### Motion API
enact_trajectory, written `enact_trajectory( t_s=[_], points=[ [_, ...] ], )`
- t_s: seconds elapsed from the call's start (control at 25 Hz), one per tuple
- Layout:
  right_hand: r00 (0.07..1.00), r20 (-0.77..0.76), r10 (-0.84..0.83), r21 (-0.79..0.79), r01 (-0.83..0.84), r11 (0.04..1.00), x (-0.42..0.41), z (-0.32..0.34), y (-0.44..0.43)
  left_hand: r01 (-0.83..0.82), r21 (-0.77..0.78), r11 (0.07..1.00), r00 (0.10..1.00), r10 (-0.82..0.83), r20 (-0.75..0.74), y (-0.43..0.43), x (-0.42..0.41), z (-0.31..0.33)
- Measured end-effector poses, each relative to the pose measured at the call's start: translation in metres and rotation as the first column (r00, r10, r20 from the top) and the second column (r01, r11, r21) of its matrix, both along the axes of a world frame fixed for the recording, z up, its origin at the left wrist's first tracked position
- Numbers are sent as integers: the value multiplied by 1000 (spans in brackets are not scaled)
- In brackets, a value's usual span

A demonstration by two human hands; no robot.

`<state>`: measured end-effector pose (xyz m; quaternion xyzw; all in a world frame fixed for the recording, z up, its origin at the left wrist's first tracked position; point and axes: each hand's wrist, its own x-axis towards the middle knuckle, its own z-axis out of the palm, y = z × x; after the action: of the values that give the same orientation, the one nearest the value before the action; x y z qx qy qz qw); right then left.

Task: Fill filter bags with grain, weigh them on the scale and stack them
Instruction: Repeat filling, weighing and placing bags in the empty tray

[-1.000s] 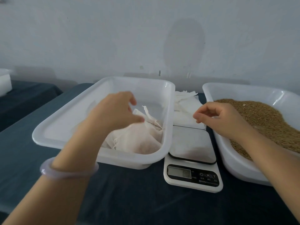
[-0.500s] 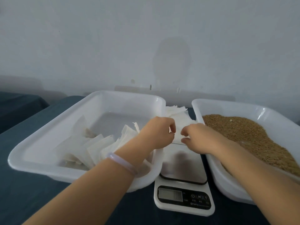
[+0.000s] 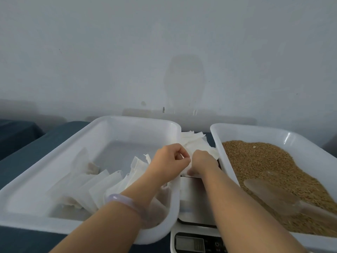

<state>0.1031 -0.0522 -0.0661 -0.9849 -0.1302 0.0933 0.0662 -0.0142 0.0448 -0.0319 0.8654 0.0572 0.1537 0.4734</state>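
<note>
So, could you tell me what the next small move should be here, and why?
Probably peel one bag off the empty filter bags and lift it clear. The left hand pinches at the pile's near edge, the right hand lies on it, and no single bag is free yet. The scoop lies idle in the grain, so filling waits on that bag.

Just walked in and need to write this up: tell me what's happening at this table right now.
A person is packing grain into filter bags. The left hand and the right hand both pinch an empty filter bag at the pile of bags behind the scale. Filled bags lie in the left tub. The grain and a clear scoop sit in the right tub.
</note>
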Motion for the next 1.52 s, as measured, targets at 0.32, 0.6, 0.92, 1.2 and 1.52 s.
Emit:
enact_trajectory(
  t_s=[0.32, 0.6, 0.92, 1.2, 1.52],
  points=[
    [988, -58, 143, -86, -148, 985, -2, 82, 2, -30, 22, 999, 999, 29, 19, -2, 0, 1],
    [795, -345, 499, 938, 278, 206, -46, 103, -94, 20, -133, 991, 992, -4, 123, -28, -12, 32],
    [799, -398, 450, 858, 498, -126, -50, 84, -121, 162, -430, 888, 983, -184, -9, -38, 14, 39],
    [940, -285, 185, 952, 300, -55, -45, 63, -107, 275, -608, 745, 940, -341, 8, -32, 12, 22],
    [898, -252, 362, 967, 223, 121, -48, 61, -106, 99, -448, 888, 995, -80, 61, -26, 15, 21]
  ],
)
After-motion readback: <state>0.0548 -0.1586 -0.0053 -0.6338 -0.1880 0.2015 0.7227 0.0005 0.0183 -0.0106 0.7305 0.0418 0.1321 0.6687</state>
